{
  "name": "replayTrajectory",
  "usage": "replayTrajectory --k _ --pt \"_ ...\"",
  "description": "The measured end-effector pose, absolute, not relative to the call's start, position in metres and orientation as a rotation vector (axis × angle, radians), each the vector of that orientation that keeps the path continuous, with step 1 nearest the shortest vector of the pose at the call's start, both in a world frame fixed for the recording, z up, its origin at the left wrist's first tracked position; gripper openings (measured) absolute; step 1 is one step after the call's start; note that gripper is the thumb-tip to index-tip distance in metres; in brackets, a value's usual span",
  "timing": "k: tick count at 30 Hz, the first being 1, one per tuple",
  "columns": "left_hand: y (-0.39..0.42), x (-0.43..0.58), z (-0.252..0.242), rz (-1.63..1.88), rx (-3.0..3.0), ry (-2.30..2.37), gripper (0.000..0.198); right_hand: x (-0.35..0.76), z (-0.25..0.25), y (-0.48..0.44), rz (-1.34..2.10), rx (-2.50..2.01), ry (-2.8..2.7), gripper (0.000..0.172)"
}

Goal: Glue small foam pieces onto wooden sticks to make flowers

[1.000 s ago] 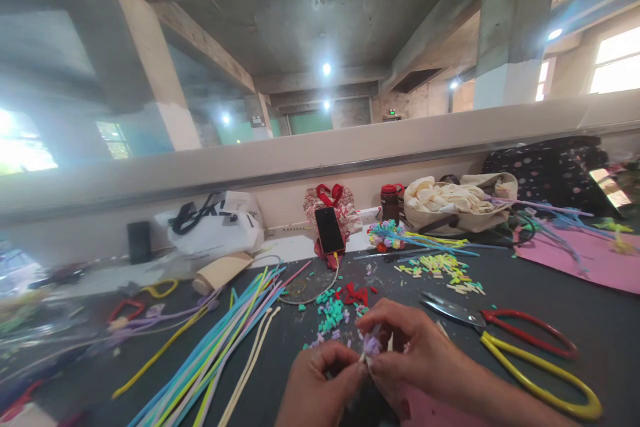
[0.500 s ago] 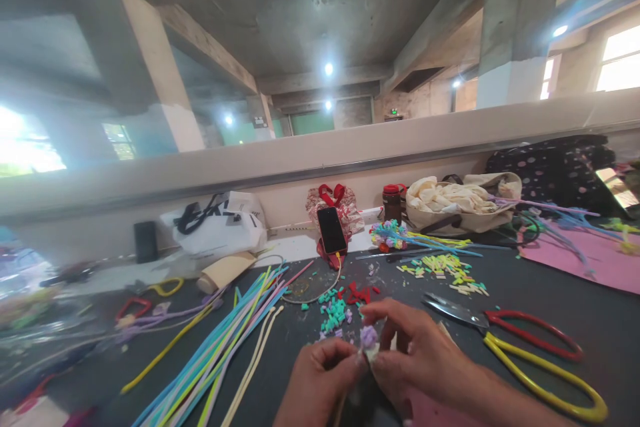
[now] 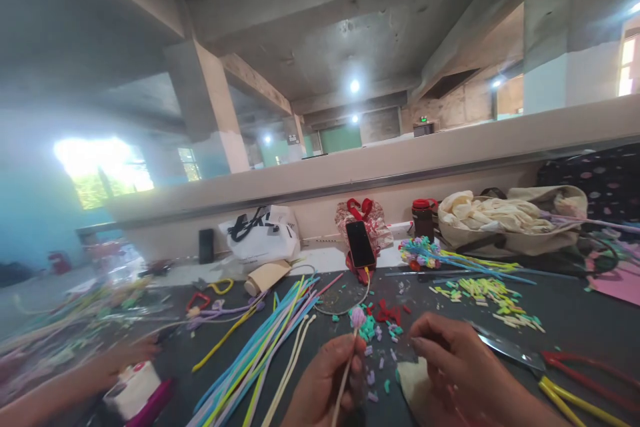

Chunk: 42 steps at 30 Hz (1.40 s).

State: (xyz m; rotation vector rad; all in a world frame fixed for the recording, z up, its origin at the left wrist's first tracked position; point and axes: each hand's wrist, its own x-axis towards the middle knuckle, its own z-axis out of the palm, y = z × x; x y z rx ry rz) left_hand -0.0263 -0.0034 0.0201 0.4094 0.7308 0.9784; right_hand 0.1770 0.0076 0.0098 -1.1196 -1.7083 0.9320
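My left hand [image 3: 330, 367] is closed around a thin pale stem [image 3: 342, 383]. At the stem's top, just above the fingers, sits a small lilac flower head [image 3: 357, 317]. My right hand [image 3: 450, 353] is apart from it on the right, its index finger and thumb curled close together; anything between them is too small to make out. Below that hand lies a cream-coloured piece [image 3: 414, 380], partly covered by it. Loose lilac bits [image 3: 371, 378] and teal bits [image 3: 367, 328] lie between and beyond my hands, with red bits [image 3: 389, 312] behind.
Long coloured stems [image 3: 270, 340] lie left of my hands. Large scissors [image 3: 510, 350] with red and yellow handles are at the right. A phone [image 3: 360, 245] leans at the back, beside finished-looking flower stems [image 3: 425, 253]. Another person's arm [image 3: 75, 370] reaches in at the left.
My right hand has come away from the lilac flower head and moved right. My left hand now holds the stem more upright, with the flower higher. The view has turned left, showing another person's arm.
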Motion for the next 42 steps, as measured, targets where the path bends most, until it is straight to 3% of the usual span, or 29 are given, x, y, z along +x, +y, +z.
replayTrajectory --k 7,11,16,21,27,32,40,42 --pt "0.005 -0.03 0.015 0.882 0.471 0.634 0.017 0.176 0.004 0.008 1.05 -1.155 -1.681 0.021" --pt "0.007 -0.028 0.01 0.928 0.551 0.634 0.019 0.176 0.002 0.009 0.975 -1.069 -1.699 0.014" --pt "0.005 -0.027 0.008 0.932 0.615 0.627 0.022 0.177 0.0 0.011 0.96 -1.081 -1.742 0.023" --pt "0.005 -0.025 0.005 0.97 0.644 0.598 0.022 0.175 0.011 0.007 0.797 -1.113 -1.87 0.017" --pt "0.006 -0.023 0.0 0.931 0.647 0.528 0.02 0.177 0.009 0.003 1.071 -1.038 -1.747 0.018" --pt "0.006 -0.021 -0.002 0.874 0.619 0.497 0.018 0.177 0.01 0.004 1.066 -1.023 -1.711 0.025" --pt "-0.004 -0.006 -0.001 0.778 0.658 0.601 0.021 0.175 0.014 0.007 1.045 -1.099 -1.716 0.009" --pt "-0.008 -0.002 0.002 0.737 0.65 0.597 0.019 0.176 0.019 0.006 1.063 -1.076 -1.701 0.012"
